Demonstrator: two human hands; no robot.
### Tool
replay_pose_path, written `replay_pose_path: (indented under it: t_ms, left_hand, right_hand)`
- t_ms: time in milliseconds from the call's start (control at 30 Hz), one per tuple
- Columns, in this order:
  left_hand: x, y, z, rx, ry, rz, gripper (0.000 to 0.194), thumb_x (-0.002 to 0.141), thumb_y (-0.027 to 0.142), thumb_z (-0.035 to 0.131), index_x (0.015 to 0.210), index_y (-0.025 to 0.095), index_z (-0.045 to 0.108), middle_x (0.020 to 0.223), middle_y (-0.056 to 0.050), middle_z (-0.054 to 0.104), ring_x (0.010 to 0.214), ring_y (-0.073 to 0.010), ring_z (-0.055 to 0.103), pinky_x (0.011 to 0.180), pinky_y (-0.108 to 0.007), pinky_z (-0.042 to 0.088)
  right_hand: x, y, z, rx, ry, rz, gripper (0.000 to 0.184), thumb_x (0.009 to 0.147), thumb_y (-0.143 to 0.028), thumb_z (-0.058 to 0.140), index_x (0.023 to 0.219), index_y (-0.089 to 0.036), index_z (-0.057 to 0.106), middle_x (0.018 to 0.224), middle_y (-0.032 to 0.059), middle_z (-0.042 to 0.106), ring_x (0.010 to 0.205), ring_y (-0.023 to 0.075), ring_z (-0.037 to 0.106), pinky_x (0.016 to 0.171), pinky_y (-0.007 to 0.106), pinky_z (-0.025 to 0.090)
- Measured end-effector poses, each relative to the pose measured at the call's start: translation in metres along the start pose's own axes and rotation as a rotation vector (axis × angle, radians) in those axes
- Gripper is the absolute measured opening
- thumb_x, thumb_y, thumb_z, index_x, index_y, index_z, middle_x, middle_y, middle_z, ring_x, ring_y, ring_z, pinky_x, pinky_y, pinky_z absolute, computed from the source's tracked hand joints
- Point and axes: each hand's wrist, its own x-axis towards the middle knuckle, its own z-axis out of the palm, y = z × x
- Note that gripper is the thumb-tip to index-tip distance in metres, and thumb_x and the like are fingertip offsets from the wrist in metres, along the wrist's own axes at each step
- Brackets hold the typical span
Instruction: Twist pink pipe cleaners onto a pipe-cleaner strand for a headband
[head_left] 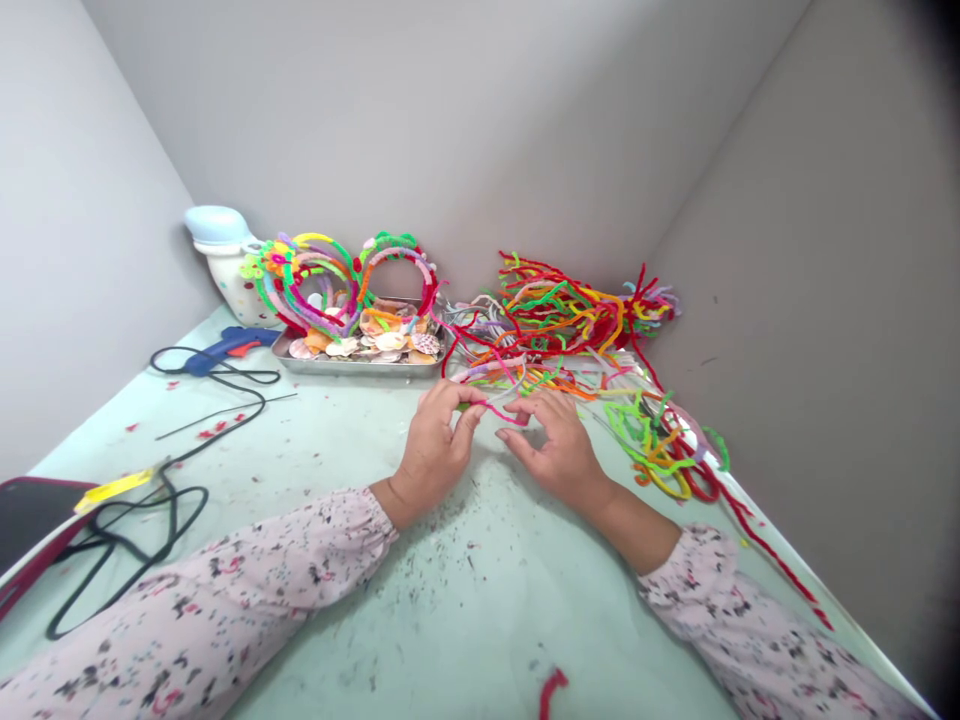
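Pink pipe cleaner [501, 411] is stretching between both hands above the table [427, 620], toward its far edge. The left hand [437, 438] is pinching it between thumb and fingers; the right hand [561, 447] is curving around its other part, whether gripping I cannot tell. A metal tray [360, 369] is holding seashells [390, 342] near the far edge; a glue gun [214, 355] is lying toward the left edge.
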Motion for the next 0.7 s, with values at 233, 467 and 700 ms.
replay_pose_path:
  t_ms: [233, 467, 700]
  left_hand:
    - [0.0017, -0.0037, 0.0005, 0.024, 0.077, -0.036, 0.008, 0.088, 0.017, 0.049, 0.091, 0.019, 0.056, 0.088, -0.002, 0.058, 0.088, -0.0169, 0.055, 0.083, -0.032, 0.044]
    - [0.0021, -0.0049, 0.0011, 0.018, 0.056, -0.048, 0.007, 0.089, 0.018, 0.049, 0.091, 0.018, 0.055, 0.088, -0.002, 0.057, 0.087, -0.016, 0.055, 0.082, -0.031, 0.044]
    - [-0.0009, -0.0032, 0.0049, -0.009, -0.094, -0.011, 0.008, 0.089, 0.019, 0.05, 0.092, 0.018, 0.057, 0.089, -0.003, 0.059, 0.09, -0.0166, 0.054, 0.084, -0.031, 0.042]
  right_hand:
    - [-0.0021, 0.0, -0.0017, -0.1, 0.126, -0.049, 0.013, 0.08, -0.03, 0.062, 0.091, -0.025, 0.057, 0.07, 0.0004, 0.053, 0.076, 0.0213, 0.051, 0.081, 0.042, 0.038]
    - [-0.0011, -0.0021, -0.004, -0.074, 0.128, -0.046, 0.023, 0.08, -0.029, 0.062, 0.102, -0.025, 0.057, 0.088, 0.0044, 0.061, 0.089, 0.024, 0.053, 0.085, 0.044, 0.039]
    - [-0.0005, -0.0042, -0.0051, -0.026, 0.066, -0.044, 0.016, 0.083, -0.025, 0.059, 0.099, -0.023, 0.062, 0.095, 0.0049, 0.065, 0.094, 0.023, 0.056, 0.086, 0.042, 0.041]
